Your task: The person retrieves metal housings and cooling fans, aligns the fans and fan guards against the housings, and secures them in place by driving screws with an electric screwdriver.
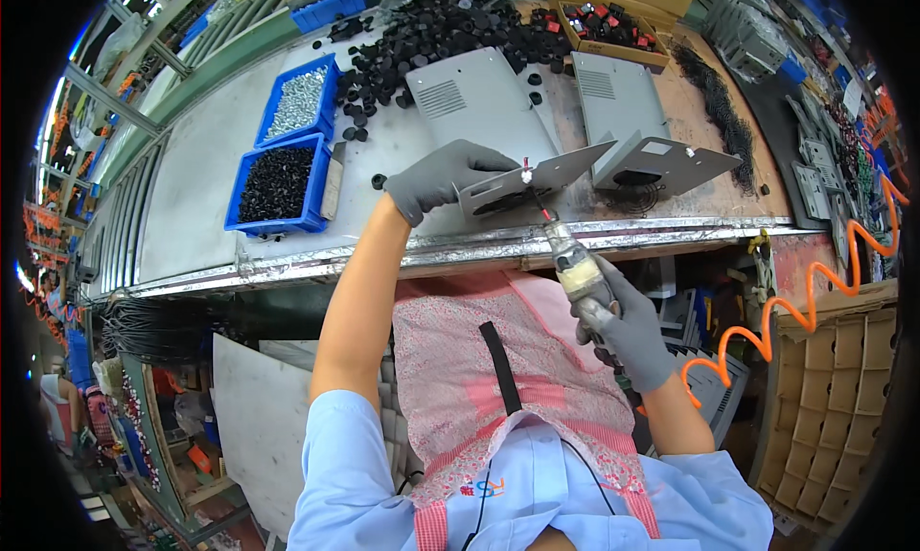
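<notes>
My left hand [448, 179], in a grey glove, is closed on the left edge of a bent grey sheet-metal panel [565, 168] near the table's front edge. A power screwdriver [573, 264] is gripped in my gloved right hand [628, 323]. Its red-collared bit points up at the upright face of that panel; I cannot tell whether it touches. A small white part sits on the panel's top edge. To the right stands a second bent grey panel [618, 101], with a dark round part behind its upright flap.
At left stand a blue bin of silver screws [299, 103] and a blue bin of black screws [278, 182]. Black round caps [441, 34] lie heaped at the back, beside a cardboard box [613, 51] of red and black parts. An orange coiled hose [767, 311] hangs at right.
</notes>
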Motion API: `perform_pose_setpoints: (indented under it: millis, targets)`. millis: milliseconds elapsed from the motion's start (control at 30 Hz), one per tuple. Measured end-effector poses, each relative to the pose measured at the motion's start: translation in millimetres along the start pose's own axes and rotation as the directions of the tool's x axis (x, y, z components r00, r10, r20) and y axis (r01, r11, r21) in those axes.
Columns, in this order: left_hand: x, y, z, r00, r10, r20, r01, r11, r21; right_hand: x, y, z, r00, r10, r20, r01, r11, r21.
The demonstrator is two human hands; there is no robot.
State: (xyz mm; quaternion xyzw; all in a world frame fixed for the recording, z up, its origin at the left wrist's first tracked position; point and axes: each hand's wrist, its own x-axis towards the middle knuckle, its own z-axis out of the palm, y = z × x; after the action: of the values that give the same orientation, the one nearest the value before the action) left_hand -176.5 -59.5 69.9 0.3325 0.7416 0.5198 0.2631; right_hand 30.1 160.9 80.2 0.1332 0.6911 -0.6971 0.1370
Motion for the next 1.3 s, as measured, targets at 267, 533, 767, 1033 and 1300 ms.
perform_pose_setpoints:
  millis: [267,533,767,1033,1300]
  targets:
    - [-6.5,5.2,34.3,0.947,-0.15,-0.283,0.09,0.973,-0.215,3.9,-0.4,-13.3,0.998,-0.062,0.006,0.061,0.969,-0.241]
    - [-10.0,8.8,46.1,0.913,-0.119,-0.39,-0.005,0.953,-0.301,11.8,34.2,-30.5,0.899,-0.422,0.118,0.406,0.701,-0.586]
    - [-9.1,6.8,40.7,0.925,-0.155,-0.348,-0.012,0.9,-0.435,20.8,37.4,-25.7,0.849,-0.504,0.158,0.477,0.603,-0.64]
    - [-14.7,10.5,37.1,0.911,-0.242,-0.333,0.038,0.855,-0.517,18.9,30.3,-17.4,0.869,-0.475,0.136,0.441,0.622,-0.647]
    - [-12.1,1.2,39.5,0.923,-0.166,-0.348,0.028,0.929,-0.368,3.3,-22.4,-10.1,0.985,0.058,0.163,-0.067,0.997,0.047]
